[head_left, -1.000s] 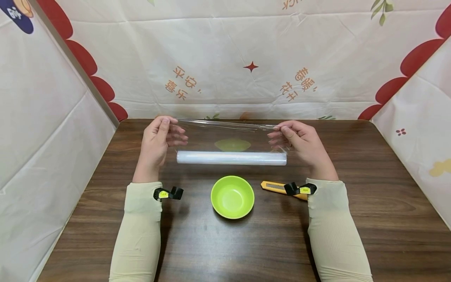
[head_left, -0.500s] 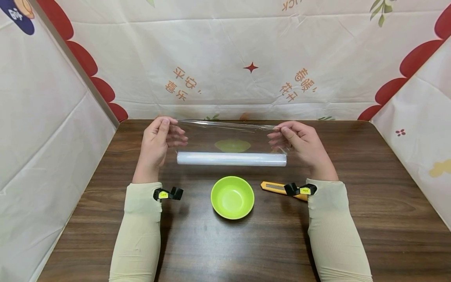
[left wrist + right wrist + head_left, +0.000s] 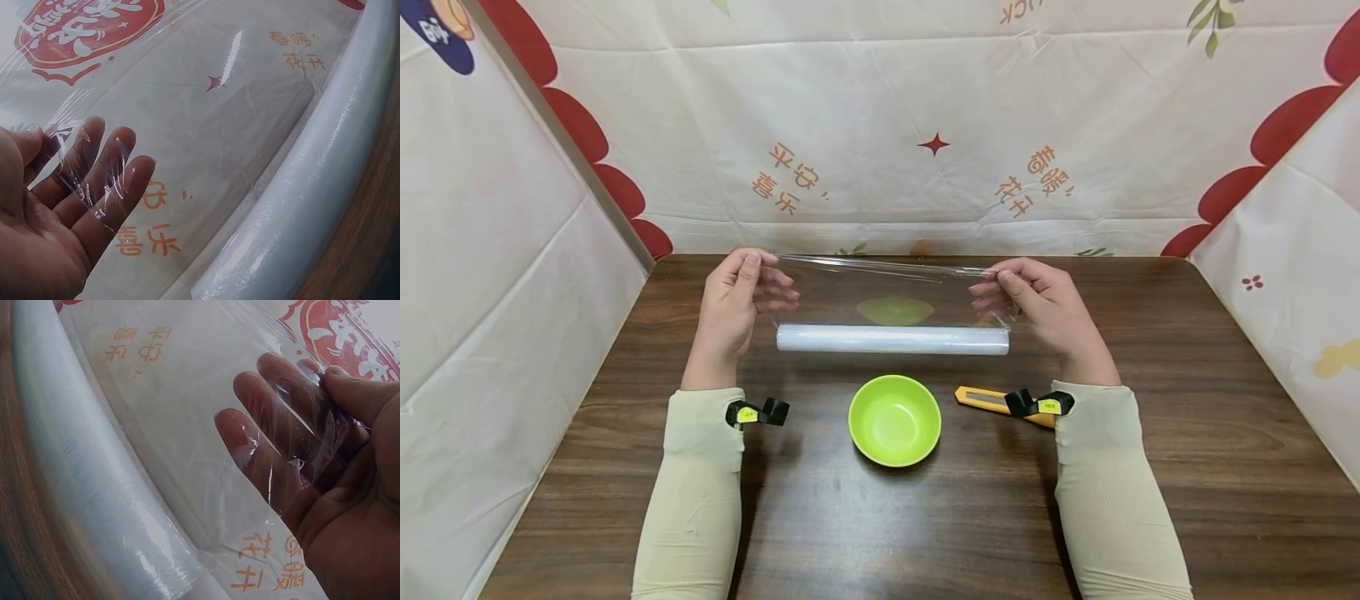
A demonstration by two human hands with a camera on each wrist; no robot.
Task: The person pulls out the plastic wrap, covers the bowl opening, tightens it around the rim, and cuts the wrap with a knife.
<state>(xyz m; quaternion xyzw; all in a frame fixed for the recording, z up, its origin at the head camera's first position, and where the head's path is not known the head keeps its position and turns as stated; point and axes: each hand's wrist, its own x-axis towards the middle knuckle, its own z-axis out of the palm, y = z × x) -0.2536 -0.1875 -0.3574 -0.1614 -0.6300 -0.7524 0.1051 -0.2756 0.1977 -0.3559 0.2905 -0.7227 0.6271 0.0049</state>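
Note:
A clear sheet of plastic wrap (image 3: 880, 268) stretches between both hands, running up from a whitish roll of plastic wrap (image 3: 892, 339) that lies crosswise on the table. My left hand (image 3: 733, 292) pinches the sheet's left corner between thumb and index finger; its other fingers spread behind the film (image 3: 103, 187). The right corner is pinched the same way by my right hand (image 3: 1037, 300), with film draped over the loose fingers in the right wrist view. Nearer to me than the roll stands a green bowl (image 3: 895, 420), and its blurred green shape shows in the film.
A yellow utility knife (image 3: 985, 398) lies right of the bowl, partly hidden by the right wrist's black camera mount (image 3: 1030, 403). Printed white cloth (image 3: 880, 125) walls the brown wooden table (image 3: 880, 533) at the back and both sides.

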